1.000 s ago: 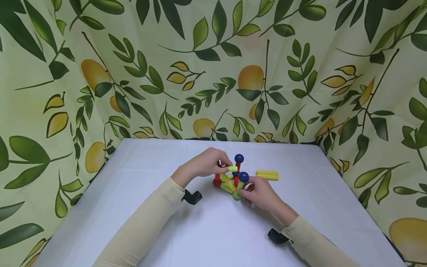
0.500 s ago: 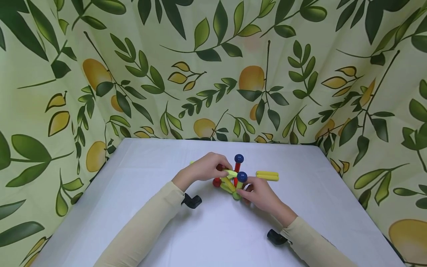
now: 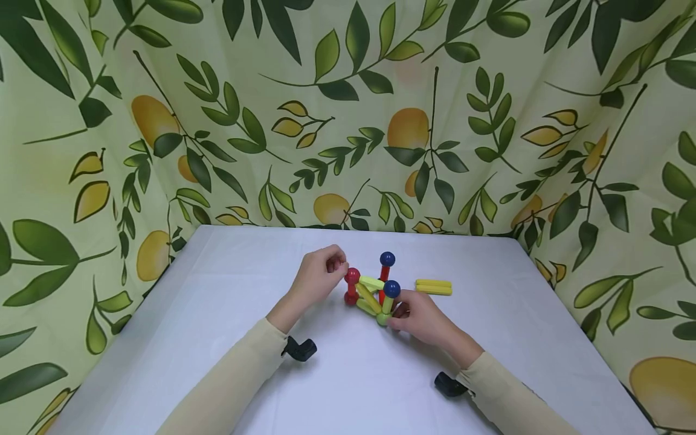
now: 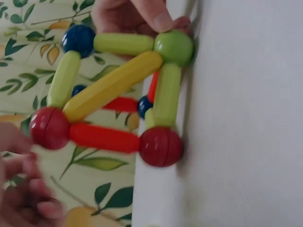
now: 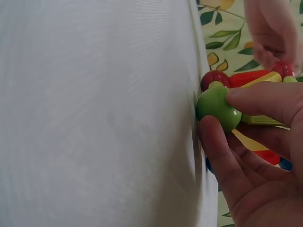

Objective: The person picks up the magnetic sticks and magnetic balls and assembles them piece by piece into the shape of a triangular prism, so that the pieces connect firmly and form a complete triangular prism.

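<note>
The ball-and-rod frame (image 3: pixel 372 283) sits between the hands, its yellow rod (image 3: pixel 369 298) slanting from the upper red ball (image 3: pixel 352 275), beside the left hand (image 3: pixel 321 270), down to the green ball (image 3: pixel 383 319) the right hand (image 3: pixel 426 317) pinches. The left fingers curl loosely round nothing; blur hides whether they touch.

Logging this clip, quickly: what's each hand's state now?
Left hand: open, fingers loosely curled beside the upper red ball; contact unclear.
Right hand: closed, pinching the green ball.
</note>
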{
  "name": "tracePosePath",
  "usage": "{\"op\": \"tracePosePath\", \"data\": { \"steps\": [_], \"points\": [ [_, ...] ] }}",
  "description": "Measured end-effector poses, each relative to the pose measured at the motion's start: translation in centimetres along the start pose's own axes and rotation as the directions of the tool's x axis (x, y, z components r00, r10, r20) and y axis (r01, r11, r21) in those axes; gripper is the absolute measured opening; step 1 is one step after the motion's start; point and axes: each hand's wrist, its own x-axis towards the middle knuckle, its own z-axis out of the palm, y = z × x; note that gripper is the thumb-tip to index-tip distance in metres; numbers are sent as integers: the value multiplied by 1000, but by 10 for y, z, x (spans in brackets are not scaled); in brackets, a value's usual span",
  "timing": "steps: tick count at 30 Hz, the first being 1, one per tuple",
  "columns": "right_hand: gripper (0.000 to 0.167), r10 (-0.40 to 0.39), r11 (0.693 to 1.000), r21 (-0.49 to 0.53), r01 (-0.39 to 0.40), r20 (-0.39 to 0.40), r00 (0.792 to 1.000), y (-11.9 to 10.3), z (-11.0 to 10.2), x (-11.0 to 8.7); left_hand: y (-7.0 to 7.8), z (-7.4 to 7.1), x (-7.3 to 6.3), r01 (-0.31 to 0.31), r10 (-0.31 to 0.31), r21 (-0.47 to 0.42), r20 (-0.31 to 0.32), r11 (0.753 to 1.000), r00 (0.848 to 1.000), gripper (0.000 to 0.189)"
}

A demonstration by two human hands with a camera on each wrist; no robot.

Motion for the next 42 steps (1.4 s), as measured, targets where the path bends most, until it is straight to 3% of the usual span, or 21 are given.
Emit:
{"op": "tracePosePath", "data": {
  "steps": [2, 4, 7, 10, 12, 14, 18, 26, 34, 42],
  "points": [
    [26, 14, 1000, 0, -14, -6, 1000, 0, 0, 1, -8, -2, -2, 78, -79, 15, 42, 997, 996, 6],
    [26, 16, 1000, 11, -16, -11, 1000, 1, 0, 1, -15, -3, -3, 126, -130, 39, 130, 991, 983, 4],
    [26, 8, 999, 34, -8, -4, 1000, 3, 0, 0, -25, 1, -4, 148, -154, 45, 259, 988, 954, 11],
    [26, -5, 999, 48, 5, 1, 1000, 3, 2, 0, -32, 10, -8, 132, -135, 30, 330, 991, 934, 21],
    [26, -6, 999, 49, 6, -4, 1000, 3, 3, 0, -35, 15, -9, 114, -117, 30, 333, 993, 935, 22],
    [26, -8, 999, 53, 8, -11, 1000, 1, 5, 1, -36, 19, -10, 96, -102, 36, 305, 995, 947, 21],
    [28, -23, 997, 69, 23, 0, 1000, -2, 10, -2, -37, 24, -11, 108, -115, 42, 262, 993, 958, 23],
    [25, -51, 994, 103, 44, 64, 997, -10, 17, -7, -42, 30, -12, 160, -150, -12, 285, 987, 947, 38],
    [34, -98, 983, 167, 77, 125, 987, -13, 21, -9, -46, 33, -12, 160, -122, -101, 313, 982, 942, 43],
    [40, -126, 974, 208, 90, 169, 977, -20, 28, -9, -47, 32, -12, 176, -135, -97, 331, 980, 934, 52]
  ]
}}
